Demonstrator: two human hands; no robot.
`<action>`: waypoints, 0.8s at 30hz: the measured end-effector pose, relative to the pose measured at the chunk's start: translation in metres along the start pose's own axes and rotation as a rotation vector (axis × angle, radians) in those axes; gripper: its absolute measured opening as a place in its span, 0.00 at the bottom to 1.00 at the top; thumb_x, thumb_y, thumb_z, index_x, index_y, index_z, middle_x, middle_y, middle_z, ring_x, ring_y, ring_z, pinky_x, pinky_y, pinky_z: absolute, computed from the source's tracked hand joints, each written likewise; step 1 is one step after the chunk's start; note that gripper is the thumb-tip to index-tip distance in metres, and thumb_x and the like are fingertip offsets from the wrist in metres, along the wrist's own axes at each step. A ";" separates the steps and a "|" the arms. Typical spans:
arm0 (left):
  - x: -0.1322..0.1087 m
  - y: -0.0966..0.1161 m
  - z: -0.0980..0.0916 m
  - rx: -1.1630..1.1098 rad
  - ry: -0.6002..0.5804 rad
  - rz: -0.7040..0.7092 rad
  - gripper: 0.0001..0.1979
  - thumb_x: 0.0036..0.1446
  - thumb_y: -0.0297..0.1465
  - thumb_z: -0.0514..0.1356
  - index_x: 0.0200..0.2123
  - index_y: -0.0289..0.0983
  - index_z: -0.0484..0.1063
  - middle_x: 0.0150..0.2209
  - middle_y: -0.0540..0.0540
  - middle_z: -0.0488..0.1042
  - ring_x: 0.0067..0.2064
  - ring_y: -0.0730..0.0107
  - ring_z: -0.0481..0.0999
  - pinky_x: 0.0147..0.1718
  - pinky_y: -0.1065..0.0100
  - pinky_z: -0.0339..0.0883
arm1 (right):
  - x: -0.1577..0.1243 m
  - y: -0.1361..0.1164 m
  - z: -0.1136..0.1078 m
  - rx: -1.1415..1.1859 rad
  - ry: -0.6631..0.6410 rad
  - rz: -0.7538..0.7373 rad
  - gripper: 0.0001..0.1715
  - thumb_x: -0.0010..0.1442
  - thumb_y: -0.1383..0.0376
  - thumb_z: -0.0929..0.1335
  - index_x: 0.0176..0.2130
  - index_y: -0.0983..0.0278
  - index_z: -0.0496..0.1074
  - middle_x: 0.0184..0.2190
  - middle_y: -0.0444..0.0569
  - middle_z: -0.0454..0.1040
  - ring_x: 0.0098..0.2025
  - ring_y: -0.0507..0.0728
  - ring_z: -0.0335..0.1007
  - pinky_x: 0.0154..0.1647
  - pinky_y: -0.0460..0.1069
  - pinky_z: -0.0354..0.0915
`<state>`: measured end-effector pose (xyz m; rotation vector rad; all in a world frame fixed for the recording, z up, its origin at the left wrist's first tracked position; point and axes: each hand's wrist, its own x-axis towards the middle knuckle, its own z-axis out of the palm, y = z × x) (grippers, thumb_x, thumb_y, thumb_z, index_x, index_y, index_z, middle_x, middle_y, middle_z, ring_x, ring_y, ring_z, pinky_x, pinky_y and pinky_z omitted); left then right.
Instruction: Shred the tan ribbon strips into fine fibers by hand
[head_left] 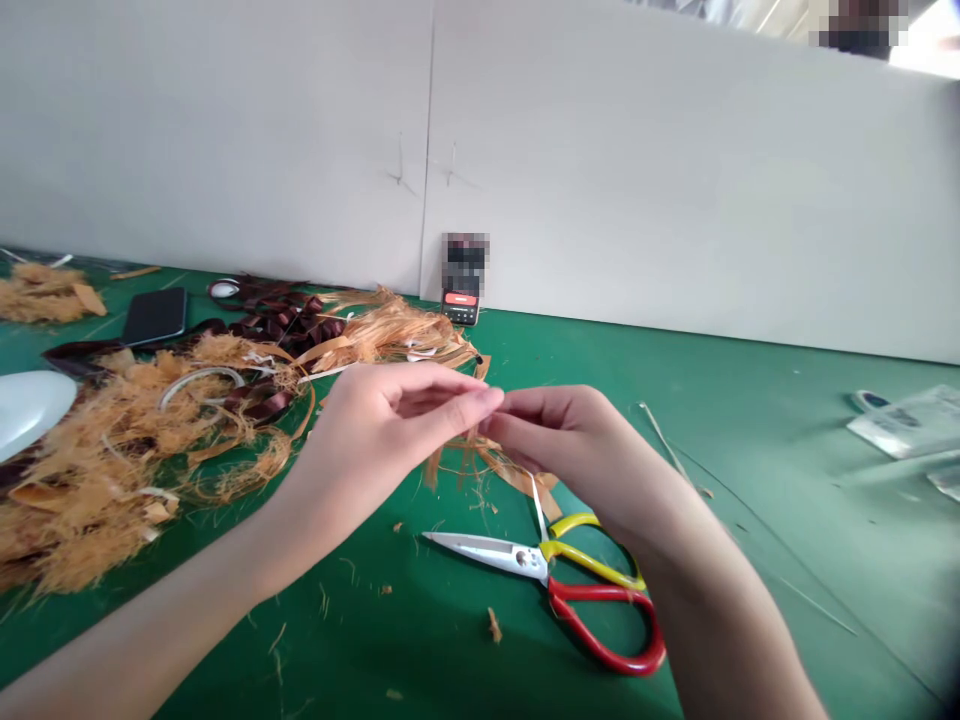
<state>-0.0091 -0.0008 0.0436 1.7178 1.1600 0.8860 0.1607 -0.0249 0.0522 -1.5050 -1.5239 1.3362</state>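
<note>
My left hand (390,415) and my right hand (562,425) meet fingertip to fingertip above the table, both pinched closed. Between and below the fingers shows a frayed tan ribbon (469,458), its ends hanging down; the part inside the grip is hidden. Under the hands, scissors (525,560) with one yellow and one red handle lie on the green tabletop (337,650), blades pointing left. Right of the hanging ends, a tan strip and a white strip (538,510) lie close to the scissors.
Frayed tan fibre (97,480) heaps up at left, near dark brown ribbon (292,325) and a black phone (155,315). Another phone (461,280) leans against the white partition (637,180). A white dish-like object (30,410) is far left; clear plastic packets (911,420) lie right.
</note>
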 end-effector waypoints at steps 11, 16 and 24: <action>-0.014 -0.026 0.012 -0.542 -0.081 -0.100 0.11 0.53 0.32 0.66 0.41 0.41 0.77 0.41 0.47 0.82 0.44 0.63 0.80 0.47 0.64 0.74 | -0.016 0.010 0.010 0.053 0.032 0.139 0.26 0.59 0.51 0.65 0.19 0.64 0.62 0.16 0.38 0.54 0.20 0.47 0.43 0.23 0.48 0.41; -0.022 -0.026 0.013 -0.574 -0.166 -0.118 0.12 0.53 0.31 0.66 0.42 0.41 0.76 0.43 0.48 0.81 0.43 0.64 0.81 0.47 0.64 0.75 | -0.017 0.015 0.008 0.350 0.025 0.101 0.26 0.59 0.51 0.66 0.19 0.63 0.58 0.18 0.38 0.52 0.22 0.48 0.40 0.24 0.49 0.40; -0.031 -0.010 0.013 -0.441 -0.066 -0.123 0.12 0.55 0.27 0.63 0.44 0.38 0.75 0.42 0.58 0.81 0.46 0.72 0.79 0.46 0.76 0.73 | -0.023 -0.003 0.015 0.242 0.183 0.137 0.24 0.55 0.52 0.69 0.20 0.62 0.58 0.17 0.37 0.48 0.23 0.49 0.37 0.27 0.52 0.36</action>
